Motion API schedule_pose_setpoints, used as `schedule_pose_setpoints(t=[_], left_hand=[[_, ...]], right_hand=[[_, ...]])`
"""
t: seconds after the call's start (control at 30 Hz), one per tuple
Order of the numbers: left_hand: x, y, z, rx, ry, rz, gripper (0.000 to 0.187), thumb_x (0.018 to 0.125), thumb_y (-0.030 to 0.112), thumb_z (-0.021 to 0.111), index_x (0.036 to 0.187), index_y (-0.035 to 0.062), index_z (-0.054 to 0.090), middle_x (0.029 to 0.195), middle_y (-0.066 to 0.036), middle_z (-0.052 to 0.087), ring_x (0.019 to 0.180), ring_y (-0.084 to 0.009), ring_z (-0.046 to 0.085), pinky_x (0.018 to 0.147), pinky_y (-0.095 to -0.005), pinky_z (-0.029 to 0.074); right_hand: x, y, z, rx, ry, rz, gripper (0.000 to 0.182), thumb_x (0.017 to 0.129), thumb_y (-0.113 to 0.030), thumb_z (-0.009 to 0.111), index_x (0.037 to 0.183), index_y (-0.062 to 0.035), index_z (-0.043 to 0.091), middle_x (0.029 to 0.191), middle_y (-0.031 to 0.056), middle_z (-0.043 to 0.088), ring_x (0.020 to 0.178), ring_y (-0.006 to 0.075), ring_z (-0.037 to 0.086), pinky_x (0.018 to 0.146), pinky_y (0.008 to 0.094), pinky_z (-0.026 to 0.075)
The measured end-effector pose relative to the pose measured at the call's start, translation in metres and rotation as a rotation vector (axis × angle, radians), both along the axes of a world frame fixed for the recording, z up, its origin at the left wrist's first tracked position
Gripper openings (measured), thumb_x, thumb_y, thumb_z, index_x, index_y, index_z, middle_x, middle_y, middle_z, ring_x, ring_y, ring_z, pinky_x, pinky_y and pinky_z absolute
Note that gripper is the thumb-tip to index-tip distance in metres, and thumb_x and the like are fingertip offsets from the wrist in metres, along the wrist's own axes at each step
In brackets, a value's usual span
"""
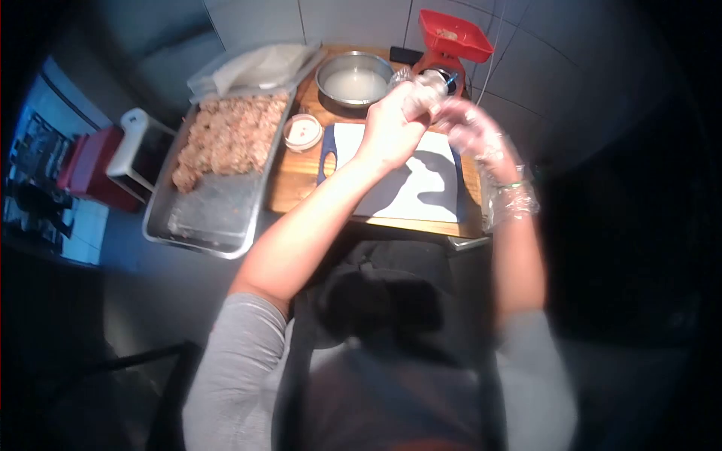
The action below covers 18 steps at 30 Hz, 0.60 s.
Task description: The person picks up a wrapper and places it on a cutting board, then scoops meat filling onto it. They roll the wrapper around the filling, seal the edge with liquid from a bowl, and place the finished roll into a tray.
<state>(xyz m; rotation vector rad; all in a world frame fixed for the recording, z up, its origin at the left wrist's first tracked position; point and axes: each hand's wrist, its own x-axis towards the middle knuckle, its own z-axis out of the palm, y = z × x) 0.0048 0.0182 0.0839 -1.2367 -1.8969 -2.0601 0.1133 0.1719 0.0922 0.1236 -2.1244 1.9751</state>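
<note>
My left hand (392, 135) is closed round a crumpled, whitish see-through plastic piece (423, 99), held up over the far edge of the white cutting board (350, 139) with its dark blue rim. My right hand (481, 139) wears a loose clear plastic glove, gathered at the wrist. Its fingers point toward the plastic in my left hand and are smeared by motion. Behind both hands stands a red kitchen scale (455, 37) with a few light scraps in its pan. Shadows of my hands fall on the board.
A metal tray (207, 214) of raw minced-meat portions (233, 135) stands left, clear plastic sheeting (259, 69) at its far end. A round metal pan (353, 79) holds whitish liquid. A small round container (303, 132) sits on the wooden surface (289, 188). Tiled wall lies behind.
</note>
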Motion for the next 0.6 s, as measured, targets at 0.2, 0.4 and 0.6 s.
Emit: schedule_pose_setpoints(t=[0.2,0.4,0.6], left_hand=[[-0.018,-0.033,0.019,0.103,-0.608,-1.141,0.030,0.090,0.032,0.071,0.083,0.0149,0.047,0.071,0.002,0.046,0.065,-0.0137,0.048,0.074,-0.0339,0.044],[-0.013,-0.043,0.024,0.032,-0.644,-1.144,0.032,0.086,0.027,0.078,0.084,0.0096,0.051,0.069,-0.001,0.051,0.061,-0.0137,0.052,0.073,-0.0361,0.050],[0.010,-0.037,0.056,0.032,-0.355,-0.450,0.020,0.091,0.018,0.073,0.086,0.0088,0.056,0.074,0.002,0.057,0.065,-0.0078,0.054,0.060,-0.0251,0.043]], right_hand=[[-0.009,-0.056,-0.065,-0.536,-0.139,0.644,0.055,0.081,-0.026,0.077,0.123,0.0034,0.056,0.112,0.0141,0.065,0.102,0.0266,0.066,0.091,0.0389,0.054],[0.001,-0.089,-0.071,-0.783,-0.247,0.780,0.033,0.086,-0.024,0.075,0.102,0.0016,0.062,0.087,0.0092,0.063,0.075,0.0166,0.062,0.066,0.0294,0.053],[-0.025,-0.046,-0.037,0.427,0.390,-0.037,0.065,0.082,-0.028,0.079,0.135,-0.0024,0.051,0.128,0.0134,0.057,0.119,0.0251,0.055,0.099,0.0373,0.046]])
